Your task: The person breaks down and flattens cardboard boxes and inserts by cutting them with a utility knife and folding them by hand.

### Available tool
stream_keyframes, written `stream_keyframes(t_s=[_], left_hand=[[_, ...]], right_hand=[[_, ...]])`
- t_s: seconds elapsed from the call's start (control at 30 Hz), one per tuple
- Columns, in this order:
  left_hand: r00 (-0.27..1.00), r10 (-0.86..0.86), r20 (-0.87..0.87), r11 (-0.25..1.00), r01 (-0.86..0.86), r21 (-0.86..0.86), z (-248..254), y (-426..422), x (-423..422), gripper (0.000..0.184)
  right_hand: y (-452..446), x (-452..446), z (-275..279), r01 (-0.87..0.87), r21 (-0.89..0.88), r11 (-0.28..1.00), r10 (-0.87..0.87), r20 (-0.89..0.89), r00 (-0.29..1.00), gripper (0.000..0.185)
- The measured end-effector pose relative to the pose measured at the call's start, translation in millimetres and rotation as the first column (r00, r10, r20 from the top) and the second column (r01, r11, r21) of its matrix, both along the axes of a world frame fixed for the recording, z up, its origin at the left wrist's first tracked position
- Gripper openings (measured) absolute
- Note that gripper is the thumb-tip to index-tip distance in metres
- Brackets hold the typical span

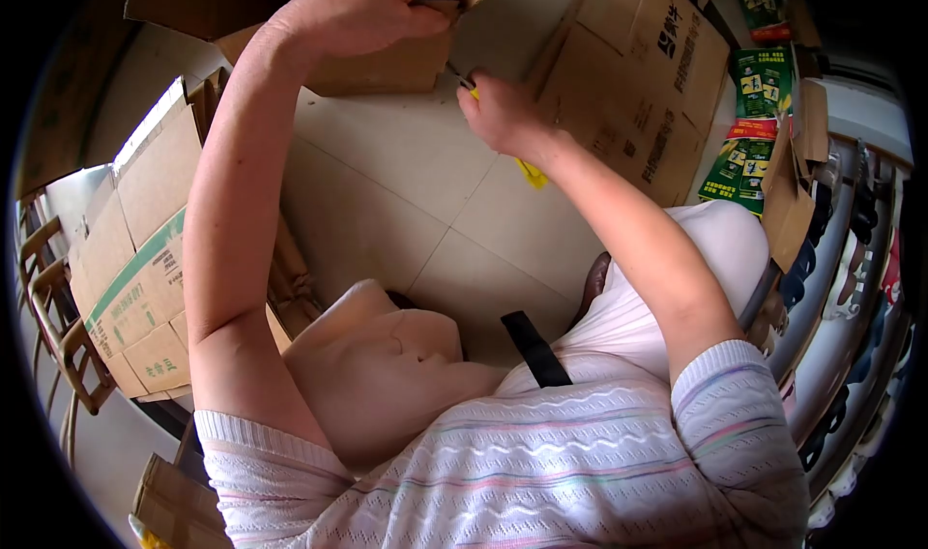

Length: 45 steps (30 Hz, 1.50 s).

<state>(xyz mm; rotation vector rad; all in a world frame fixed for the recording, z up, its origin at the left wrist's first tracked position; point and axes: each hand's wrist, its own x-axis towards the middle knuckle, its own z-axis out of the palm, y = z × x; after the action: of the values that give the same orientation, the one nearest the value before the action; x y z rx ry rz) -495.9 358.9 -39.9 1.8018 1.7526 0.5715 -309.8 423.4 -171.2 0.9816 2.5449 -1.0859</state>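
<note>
At the top of the head view, my left hand [372,8] is closed on the edge of a cardboard box [382,66], its fingers curled over a flap. To the right and lower, my right hand [501,112] is wrapped round a yellow-handled cutter [531,172]. The handle's end shows below the fist, and a short dark tip points up and left towards the box, apart from it. My palm hides the middle of the tool.
Flattened printed cardboard [638,85] leans at the right, beside green packets [764,85] and a rack of shoes [851,288]. More cardboard [145,259] and a wooden chair [63,307] stand at the left. Tiled floor [387,182] lies between my knees and the box.
</note>
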Motion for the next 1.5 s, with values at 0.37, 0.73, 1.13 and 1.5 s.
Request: stream_keyframes(t_s=[0.37, 0.73, 1.13, 1.5], left_hand=[[1.000, -0.024, -0.010, 0.990, 0.025, 0.141, -10, 3, -2, 0.018], [0.993, 0.041, -0.111, 0.979, -0.017, 0.203, -11, 6, 0, 0.015], [0.992, 0.095, -0.089, 0.977, -0.076, 0.198, -13, 5, 4, 0.015], [0.995, 0.008, -0.097, 0.969, 0.016, 0.247, -16, 5, 7, 0.015]], right_hand=[[7, -21, 9, -0.036, -0.204, 0.978, 0.074, 0.184, 0.980, 0.023], [4, -17, -7, 0.108, -0.279, 0.954, -0.089, 0.079, 0.993, 0.023], [8, -33, -8, 0.082, -0.327, 0.941, -0.041, 0.130, 0.991, 0.030], [14, -42, -16, 0.135, -0.317, 0.939, -0.045, 0.276, 0.960, 0.018]])
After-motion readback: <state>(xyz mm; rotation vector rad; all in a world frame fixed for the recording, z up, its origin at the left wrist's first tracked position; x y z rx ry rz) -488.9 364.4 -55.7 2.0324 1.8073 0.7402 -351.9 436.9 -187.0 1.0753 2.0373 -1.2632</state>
